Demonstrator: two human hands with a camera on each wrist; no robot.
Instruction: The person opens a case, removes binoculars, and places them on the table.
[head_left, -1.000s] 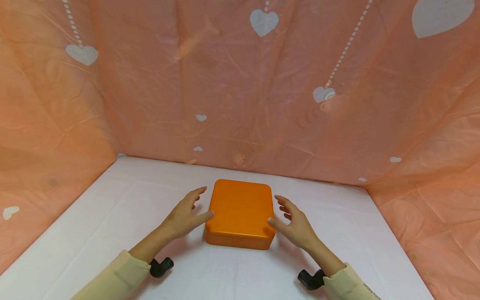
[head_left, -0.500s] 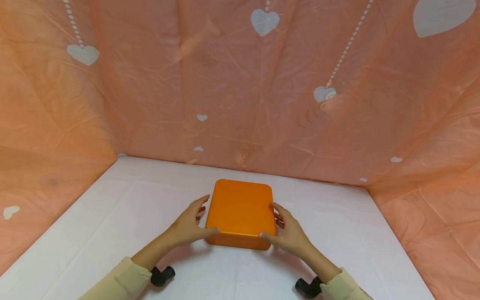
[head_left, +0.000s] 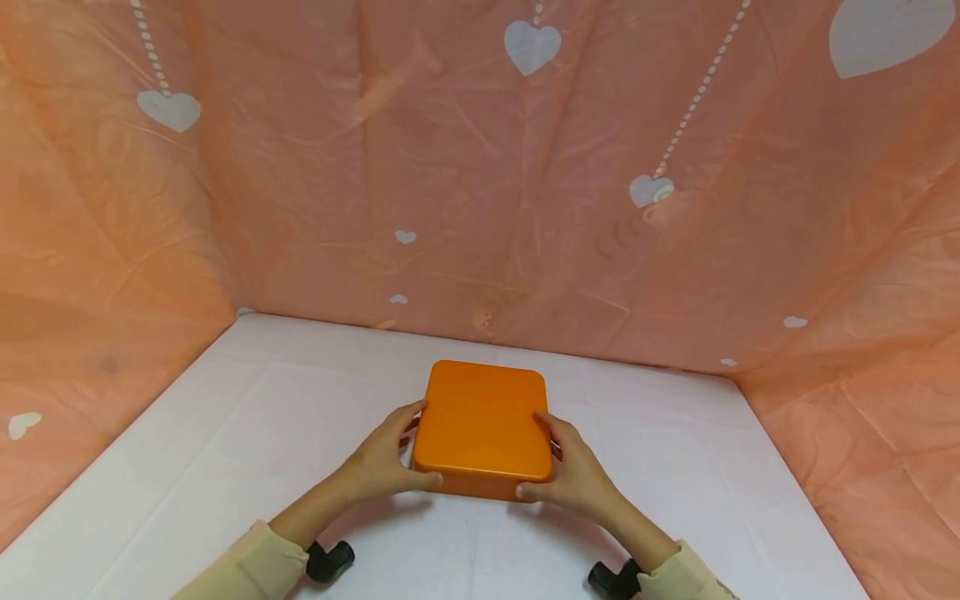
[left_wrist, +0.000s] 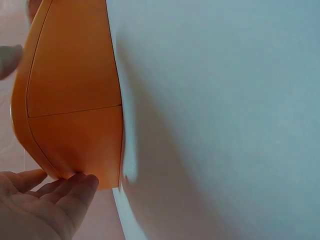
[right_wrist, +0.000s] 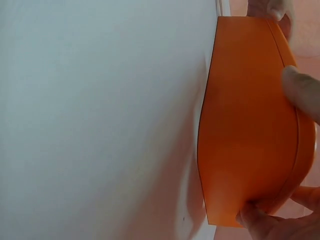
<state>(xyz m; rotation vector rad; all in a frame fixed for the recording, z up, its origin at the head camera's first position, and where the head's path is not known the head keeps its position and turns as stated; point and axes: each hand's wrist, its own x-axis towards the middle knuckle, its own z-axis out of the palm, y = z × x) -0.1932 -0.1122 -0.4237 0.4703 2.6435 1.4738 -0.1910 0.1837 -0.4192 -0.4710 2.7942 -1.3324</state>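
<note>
orange box (head_left: 483, 421), gripped from both sides

the white tabletop (head_left: 315, 392) spreads beneath the grip; the box sits within it, either resting on the surface or barely above: hard to tell. left hand (head_left: 384, 463) and right hand (head_left: 583, 472) pinch its near corners, thumbs (head_left: 431, 480) in front, fingers (left_wrist: 84, 192) along the sides. even, level pressure would probably serve best. hidden: underside and far wall; the left thumb's contact is unclear.
</note>
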